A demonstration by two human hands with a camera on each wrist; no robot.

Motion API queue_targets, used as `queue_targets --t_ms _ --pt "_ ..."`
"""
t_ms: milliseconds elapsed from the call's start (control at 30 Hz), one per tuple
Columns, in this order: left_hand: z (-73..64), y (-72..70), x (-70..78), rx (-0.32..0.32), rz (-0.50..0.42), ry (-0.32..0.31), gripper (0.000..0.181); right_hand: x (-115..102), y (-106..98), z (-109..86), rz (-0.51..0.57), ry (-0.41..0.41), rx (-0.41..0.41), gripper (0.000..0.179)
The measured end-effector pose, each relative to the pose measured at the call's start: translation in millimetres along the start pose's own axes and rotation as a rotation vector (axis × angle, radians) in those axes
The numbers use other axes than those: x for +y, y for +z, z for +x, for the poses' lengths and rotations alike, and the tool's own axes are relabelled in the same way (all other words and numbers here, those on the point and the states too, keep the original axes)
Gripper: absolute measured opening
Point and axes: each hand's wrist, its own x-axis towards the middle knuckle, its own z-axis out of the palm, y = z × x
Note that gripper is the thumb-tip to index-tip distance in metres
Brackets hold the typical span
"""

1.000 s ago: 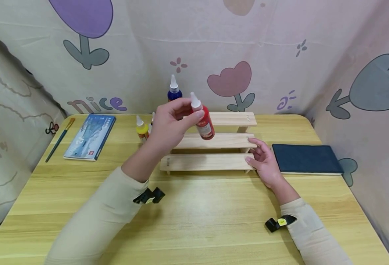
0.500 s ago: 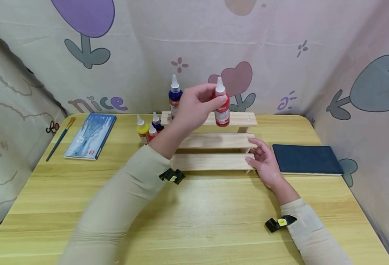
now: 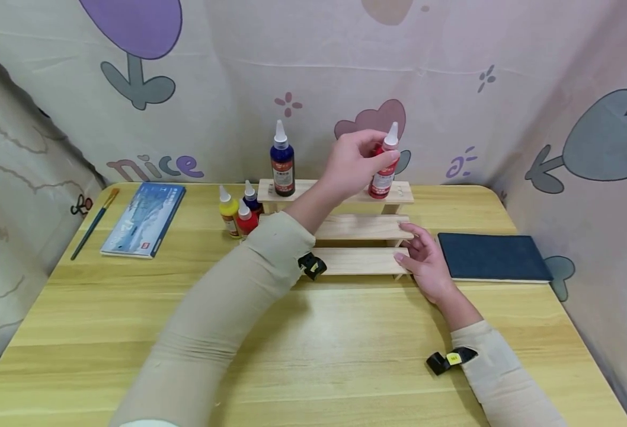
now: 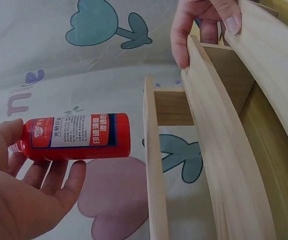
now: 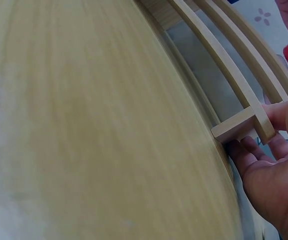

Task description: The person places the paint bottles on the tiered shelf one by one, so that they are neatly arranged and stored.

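My left hand (image 3: 357, 161) pinches a red ink bottle (image 4: 79, 137) near its neck, between thumb and fingers. White nozzle up, the bottle is upright over the right part of the top tier of a three-tier wooden rack (image 3: 364, 226). In the left wrist view, a gap shows between the bottle's base and the top board. My right hand (image 3: 426, 261) grips the rack's right end, thumb on the lowest board and fingers at the middle one. On the top tier's left part stands a larger dark blue ink bottle (image 3: 282, 163).
Left of the rack stand small yellow (image 3: 229, 213), red (image 3: 246, 220) and dark blue (image 3: 252, 198) bottles. Farther left lie a blue book (image 3: 144, 219) and a paintbrush (image 3: 95, 224). A dark notebook (image 3: 493, 257) lies right of my right hand. A patterned curtain (image 3: 228, 89) hangs behind the table.
My left hand has carried the red ink bottle rightward along the rack, from tilted over the middle to upright over the top tier's right part. My right hand has stayed put.
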Motion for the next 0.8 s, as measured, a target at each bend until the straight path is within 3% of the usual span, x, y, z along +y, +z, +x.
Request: queue_targets --t_ms 400,800 --pt "19.3 14.1 -0.6 -0.057 0.08 0.008 0.03 -0.9 0.4 0.5 0.002 0.005 0.002 0.062" --pt "26.0 19.8 -8.3 -0.039 0.126 -0.02 0.029 -0.5 1.2 0.0 0.004 0.003 0.008 0.062"
